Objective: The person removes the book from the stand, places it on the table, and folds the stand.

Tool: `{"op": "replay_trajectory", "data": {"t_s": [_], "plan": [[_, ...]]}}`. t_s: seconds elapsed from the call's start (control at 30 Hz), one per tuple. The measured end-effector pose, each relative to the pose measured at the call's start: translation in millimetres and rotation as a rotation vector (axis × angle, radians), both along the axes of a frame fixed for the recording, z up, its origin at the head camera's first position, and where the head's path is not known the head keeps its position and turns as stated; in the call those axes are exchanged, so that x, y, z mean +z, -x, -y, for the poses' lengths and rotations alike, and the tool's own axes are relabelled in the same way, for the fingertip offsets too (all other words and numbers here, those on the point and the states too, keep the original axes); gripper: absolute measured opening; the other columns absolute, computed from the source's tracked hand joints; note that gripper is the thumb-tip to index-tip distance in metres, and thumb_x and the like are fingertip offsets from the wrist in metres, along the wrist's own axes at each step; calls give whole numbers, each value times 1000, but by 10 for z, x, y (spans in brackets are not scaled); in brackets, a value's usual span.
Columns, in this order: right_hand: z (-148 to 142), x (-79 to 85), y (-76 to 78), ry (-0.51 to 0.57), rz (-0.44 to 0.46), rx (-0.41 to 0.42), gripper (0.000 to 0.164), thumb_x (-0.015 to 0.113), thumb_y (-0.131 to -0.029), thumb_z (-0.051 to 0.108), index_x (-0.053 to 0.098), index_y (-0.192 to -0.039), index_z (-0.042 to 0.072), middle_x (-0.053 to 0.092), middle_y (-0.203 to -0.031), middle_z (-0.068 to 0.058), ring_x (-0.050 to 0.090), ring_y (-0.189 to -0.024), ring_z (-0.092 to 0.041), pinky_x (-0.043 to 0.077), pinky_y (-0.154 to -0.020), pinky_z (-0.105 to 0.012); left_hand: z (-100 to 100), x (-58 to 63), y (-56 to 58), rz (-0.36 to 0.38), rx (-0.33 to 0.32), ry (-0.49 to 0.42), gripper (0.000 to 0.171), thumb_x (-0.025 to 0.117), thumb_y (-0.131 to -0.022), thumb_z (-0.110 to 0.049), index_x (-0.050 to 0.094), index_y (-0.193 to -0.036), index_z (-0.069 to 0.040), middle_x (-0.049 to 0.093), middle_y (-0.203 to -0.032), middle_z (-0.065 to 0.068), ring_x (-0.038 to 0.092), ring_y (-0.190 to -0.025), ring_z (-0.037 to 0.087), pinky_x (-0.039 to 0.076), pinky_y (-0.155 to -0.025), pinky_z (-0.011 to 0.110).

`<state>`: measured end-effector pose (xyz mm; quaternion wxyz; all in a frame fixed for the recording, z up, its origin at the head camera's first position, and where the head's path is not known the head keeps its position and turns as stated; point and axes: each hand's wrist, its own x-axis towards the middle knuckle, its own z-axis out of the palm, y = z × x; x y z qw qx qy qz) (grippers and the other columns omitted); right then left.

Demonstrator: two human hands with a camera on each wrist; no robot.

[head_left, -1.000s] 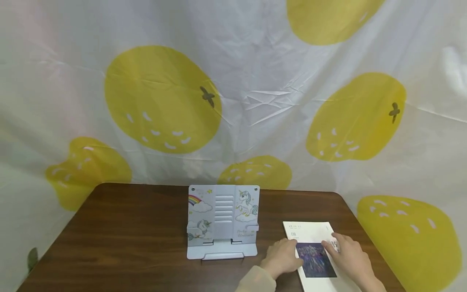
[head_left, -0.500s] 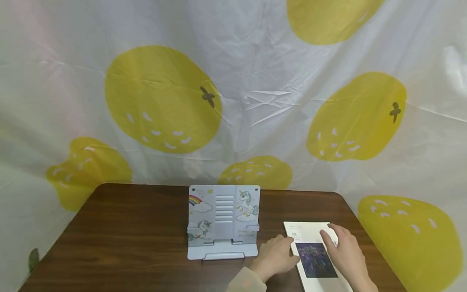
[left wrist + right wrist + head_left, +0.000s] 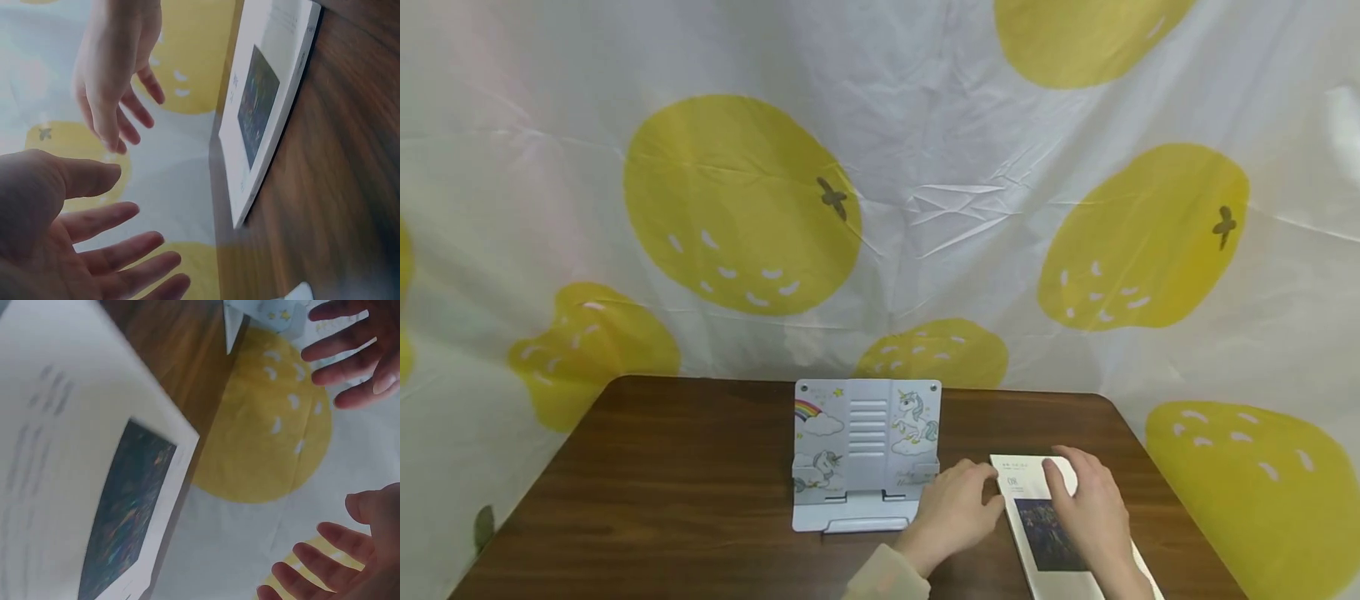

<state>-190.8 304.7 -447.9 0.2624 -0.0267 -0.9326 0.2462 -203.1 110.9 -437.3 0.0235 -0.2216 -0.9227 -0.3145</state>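
Observation:
A book point(image 3: 1012, 468) with a white cover and a dark picture lies flat on the brown table at the right. My left hand point(image 3: 957, 510), fingers spread in the left wrist view, hovers between that book and a white book stand point(image 3: 867, 475) printed with unicorns. In the head view it covers the stand's lower right corner. My right hand point(image 3: 1093, 508) is above the book, hiding part of its picture and right side. Both wrist views show a gap between the hands and the book point(image 3: 234, 150), and neither hand holds anything.
The wooden table point(image 3: 677, 475) has rounded back corners. Behind it hangs a white cloth point(image 3: 917, 250) with large yellow fruit prints. The stand's tilted back panel leans near the table's rear edge.
Both hands have come away from the book, the left toward the stand, the right up and leftward over the cover. The book and stand keep their places; the head view has shifted slightly.

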Motion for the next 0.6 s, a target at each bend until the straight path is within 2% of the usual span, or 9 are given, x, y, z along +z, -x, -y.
{"op": "replay_trajectory", "data": {"t_s": [0.13, 0.3, 0.47, 0.6], "plan": [[111, 11, 52, 53, -28, 13, 34, 57, -98, 24, 63, -121, 0, 58, -123, -26, 52, -114, -48, 40, -88, -65, 143, 21, 18, -33, 18, -32, 31, 67, -90, -31, 69, -118, -18, 64, -107, -4, 62, -92, 14, 51, -69, 32], [254, 14, 111, 171, -35, 5, 34, 54, -100, 22, 61, -123, -2, 58, -124, -27, 51, -117, -46, 40, -91, -62, 319, 18, 44, -58, 57, -43, 31, 66, -91, -29, 68, -119, -17, 64, -111, -3, 62, -96, 14, 52, -68, 34], [390, 11, 183, 307, -47, 13, 34, 53, -101, 23, 61, -126, 1, 60, -123, -22, 56, -112, -40, 48, -87, -56, 499, 12, 80, -183, 127, -28, 29, 66, -90, -25, 69, -117, -16, 64, -110, -2, 63, -95, 18, 53, -68, 36], [485, 12, 237, 403, -45, -12, 35, 51, -102, 27, 61, -127, 5, 64, -118, -15, 61, -104, -32, 51, -81, -46, 641, 12, 106, -278, 172, -34, 28, 67, -89, -22, 70, -115, -14, 65, -109, 1, 64, -95, 21, 53, -70, 38]]}}
